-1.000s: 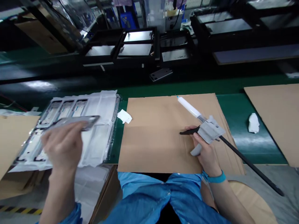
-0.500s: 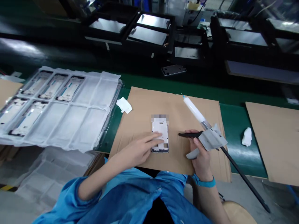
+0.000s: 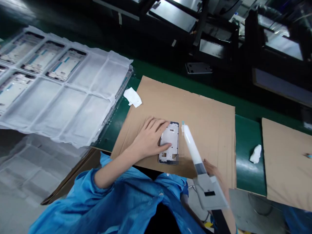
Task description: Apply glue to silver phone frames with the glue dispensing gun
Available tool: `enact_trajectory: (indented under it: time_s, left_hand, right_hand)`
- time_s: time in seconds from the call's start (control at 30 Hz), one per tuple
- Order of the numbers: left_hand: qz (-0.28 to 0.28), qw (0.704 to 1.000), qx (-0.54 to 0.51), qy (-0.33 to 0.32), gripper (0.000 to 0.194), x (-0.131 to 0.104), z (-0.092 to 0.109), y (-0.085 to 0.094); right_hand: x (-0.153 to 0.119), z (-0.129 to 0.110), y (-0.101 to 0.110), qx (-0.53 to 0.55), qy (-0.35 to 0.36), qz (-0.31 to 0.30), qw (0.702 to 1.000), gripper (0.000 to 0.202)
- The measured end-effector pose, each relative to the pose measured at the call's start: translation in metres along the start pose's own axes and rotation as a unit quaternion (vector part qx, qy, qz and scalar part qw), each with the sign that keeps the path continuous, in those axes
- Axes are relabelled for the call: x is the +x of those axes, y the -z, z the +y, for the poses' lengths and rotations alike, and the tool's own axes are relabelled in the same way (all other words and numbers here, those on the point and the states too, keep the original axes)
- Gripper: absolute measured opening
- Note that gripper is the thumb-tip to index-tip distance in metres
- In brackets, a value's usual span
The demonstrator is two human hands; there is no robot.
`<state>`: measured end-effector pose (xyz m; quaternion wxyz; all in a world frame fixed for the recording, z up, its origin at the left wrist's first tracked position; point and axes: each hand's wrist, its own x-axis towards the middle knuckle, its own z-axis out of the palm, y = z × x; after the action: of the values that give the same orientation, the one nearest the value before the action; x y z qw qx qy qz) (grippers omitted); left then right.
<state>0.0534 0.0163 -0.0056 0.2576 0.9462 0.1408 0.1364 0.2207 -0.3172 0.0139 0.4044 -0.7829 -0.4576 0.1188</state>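
Nearest, a blue fabric sleeve (image 3: 119,208) leads to the left hand (image 3: 149,139), and lower right tilts a dispensing gun with a flat grey body and a long white tube (image 3: 209,195). The right hand (image 3: 216,175) grips the gun from behind; its fingers are partly hidden, so how tightly they close cannot be told. The gun's small teal nozzle tip (image 3: 183,123) points away from the wearer, just beside the upper right edge of a flat rectangular phone frame, pale grey with dark ends (image 3: 172,138). Whether they touch is unclear.

The frame lies flat on a brown cardboard sheet (image 3: 202,112). The left hand is spread, not clenched — fingers along the frame's left edge, thumb on its face — and seems to steady it.

The work on this frame looks under way: it is set out and steadied, with the nozzle alongside. No deposited line can be made out, so how much is done or left cannot be told.

To the left, a white plastic compartmented tray (image 3: 60,100) holds several similar pale frames (image 3: 65,65); whether those are finished does not show. Beyond the cardboard, a dark phone-shaped part (image 3: 199,68) lies before black-framed fixtures with shiny panels (image 3: 174,14).
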Motion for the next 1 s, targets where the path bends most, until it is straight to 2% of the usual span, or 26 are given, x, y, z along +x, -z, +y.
enact_trajectory:
  time_s: [0.1, 0.33, 0.4, 0.63, 0.9, 1.0]
  left_hand:
    - [0.015, 1.0, -0.008, 0.018, 0.083, -0.001, 0.0, -0.002]
    - [0.009, 1.0, -0.006, 0.007, 0.087, 0.001, 0.0, -0.006]
    - [0.015, 1.0, -0.011, 0.012, 0.086, 0.001, 0.001, -0.006]
    - [0.021, 1.0, -0.008, 0.005, 0.085, 0.001, 0.001, -0.006]
    - [0.033, 0.999, -0.001, -0.003, 0.085, 0.001, 0.0, -0.009]
    - [0.034, 0.999, 0.001, -0.004, 0.085, 0.001, 0.001, -0.009]
  right_hand:
    - [-0.006, -0.012, 0.002, -0.022, 0.028, -0.029, 0.999, 0.033]
    - [0.004, -0.043, 0.001, -0.06, 0.006, -0.056, 0.997, 0.01]
    - [0.006, -0.045, 0.0, -0.056, 0.016, -0.059, 0.997, 0.008]
    - [0.009, -0.036, -0.002, -0.011, -0.006, -0.086, 0.996, 0.023]
    - [0.027, -0.053, -0.001, 0.015, 0.032, -0.106, 0.994, 0.027]
    - [0.027, -0.053, -0.001, 0.002, 0.035, -0.099, 0.994, 0.022]
